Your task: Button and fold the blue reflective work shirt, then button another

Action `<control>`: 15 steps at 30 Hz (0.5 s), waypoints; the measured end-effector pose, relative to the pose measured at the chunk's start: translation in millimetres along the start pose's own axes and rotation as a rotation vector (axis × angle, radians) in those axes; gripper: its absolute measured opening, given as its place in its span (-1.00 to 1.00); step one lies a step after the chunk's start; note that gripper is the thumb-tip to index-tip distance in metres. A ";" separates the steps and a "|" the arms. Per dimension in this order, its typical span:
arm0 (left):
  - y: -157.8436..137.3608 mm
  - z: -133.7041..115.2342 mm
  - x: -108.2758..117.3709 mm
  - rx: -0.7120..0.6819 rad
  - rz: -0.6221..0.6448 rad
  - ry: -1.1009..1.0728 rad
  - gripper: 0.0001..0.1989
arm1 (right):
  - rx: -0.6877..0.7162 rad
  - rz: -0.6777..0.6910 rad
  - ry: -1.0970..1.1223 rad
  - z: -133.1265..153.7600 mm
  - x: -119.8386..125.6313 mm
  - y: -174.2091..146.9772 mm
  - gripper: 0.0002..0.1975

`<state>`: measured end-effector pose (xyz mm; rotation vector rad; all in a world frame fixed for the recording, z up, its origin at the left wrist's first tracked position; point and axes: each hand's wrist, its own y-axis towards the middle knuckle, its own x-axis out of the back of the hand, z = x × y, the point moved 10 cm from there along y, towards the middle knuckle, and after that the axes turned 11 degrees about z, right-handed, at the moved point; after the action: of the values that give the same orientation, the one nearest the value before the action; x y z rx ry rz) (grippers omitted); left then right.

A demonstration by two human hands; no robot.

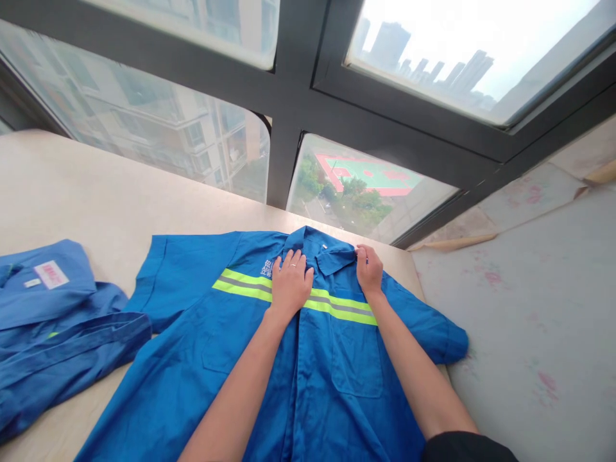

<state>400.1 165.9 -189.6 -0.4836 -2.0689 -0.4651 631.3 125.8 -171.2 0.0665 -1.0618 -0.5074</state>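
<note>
Window frame [289,102]: bordered along its foot by the far edge of the ledge.
Floral-papered wall [539,308]: met by the right edge of the ledge.
Ledge [120,199]: used as a flat support for 2 blue garments.
Short-sleeved work shirt [317,346]: spread front up, its neck near the far edge, 1 sleeve reaching past the right edge; laid this way, apparently, so that its whole front is within reach.
Folded blue garment [58,340]: heaped at the left edge, touched by a shirt sleeve, perhaps set there to leave room.
Reflective stripe [337,307]: run across the chest, partly covered.
Collar [337,258]: turned down towards the chest.
Left hand [291,282]: rested palm down, fingers slightly spread, seemingly to steady the cloth.
Right hand [369,268]: curled, the collar's outer edge apparently pinched between thumb and forefinger.
White lettering [266,268]: too small to be read.
Ring [293,265]: worn on 1 left finger.
</note>
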 end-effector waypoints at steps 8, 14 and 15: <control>1.3 2.4 -3.2 -0.009 0.000 0.017 -0.57 | -0.113 0.076 -0.110 -12.8 -8.9 8.1 -0.63; 2.7 5.0 -5.0 -0.004 0.023 0.040 -0.55 | -0.104 0.124 -0.265 -11.0 -13.3 6.0 -0.71; 2.6 4.8 -5.2 -0.008 0.025 0.044 -0.54 | -0.105 0.137 -0.278 -12.3 -13.3 4.5 -0.72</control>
<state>400.6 169.7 -196.1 -0.4987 -2.0173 -0.4652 638.3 133.2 -186.9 -0.1730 -1.2988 -0.4560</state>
